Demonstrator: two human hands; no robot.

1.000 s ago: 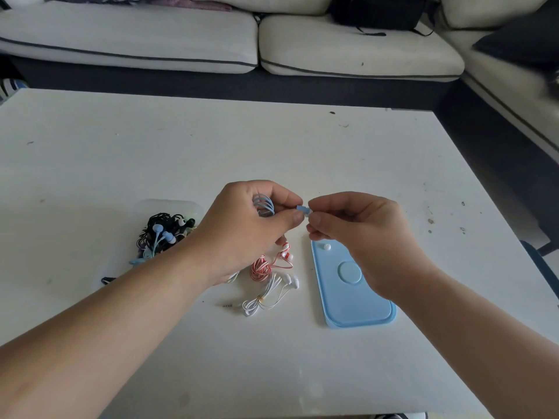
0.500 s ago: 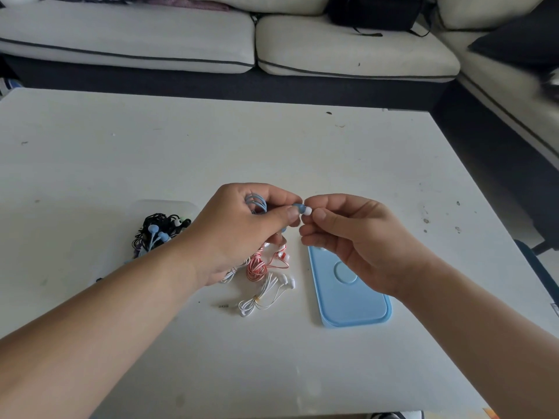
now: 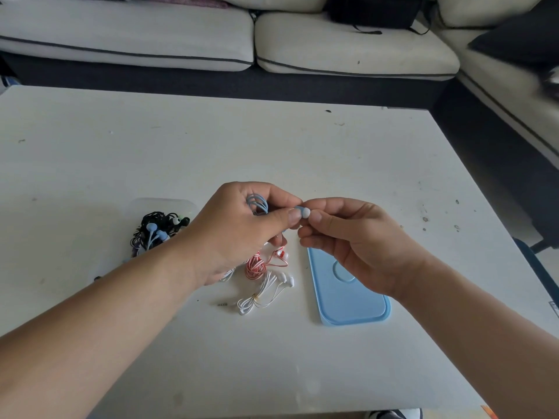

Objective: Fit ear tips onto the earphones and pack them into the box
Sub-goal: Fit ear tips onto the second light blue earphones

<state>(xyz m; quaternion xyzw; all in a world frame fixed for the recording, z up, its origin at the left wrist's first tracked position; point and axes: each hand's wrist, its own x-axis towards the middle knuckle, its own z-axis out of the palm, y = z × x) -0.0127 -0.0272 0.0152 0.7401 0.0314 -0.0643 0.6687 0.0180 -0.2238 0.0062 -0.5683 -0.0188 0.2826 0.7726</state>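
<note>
From the head view, both hands meet just above the scuffed white worktop (image 3: 272, 152), near its middle. The left hand (image 3: 239, 237) is curled closed round a light-blue wired earphone set (image 3: 257, 204). Loops of its coiled cable show between the fingers, and thumb and forefinger pinch one bud out toward the other hand. The right hand (image 3: 360, 249) has its fingers folded in. Its thumb and forefinger pinch a small white soft ear tip (image 3: 306, 212) held against the end of that bud. Whether the tip is fully seated cannot be told.

Under the hands on the worktop lies a red-and-white striped earphone bundle (image 3: 255, 266), with a white wired earphone bundle (image 3: 266, 293) just beside it on the near side. To the right, a flat light-blue rounded lid (image 3: 351, 300) lies partly hidden by the right hand. To the left, a clear plastic box (image 3: 157, 201) holds a tangle of black and blue earphones (image 3: 157, 231). A cream sofa (image 3: 348, 46) stands beyond the worktop.

The ear tip looks very light and rubbery, so it is likely easy to fumble or fold. It is probably best held by its outer skirt and worked over the nozzle. The bud's hard body is the place to grip, not the thin cable, which is limp and may spring out of its coil. For the move to the box, the middle of the coil looks like the safest hold.
</note>
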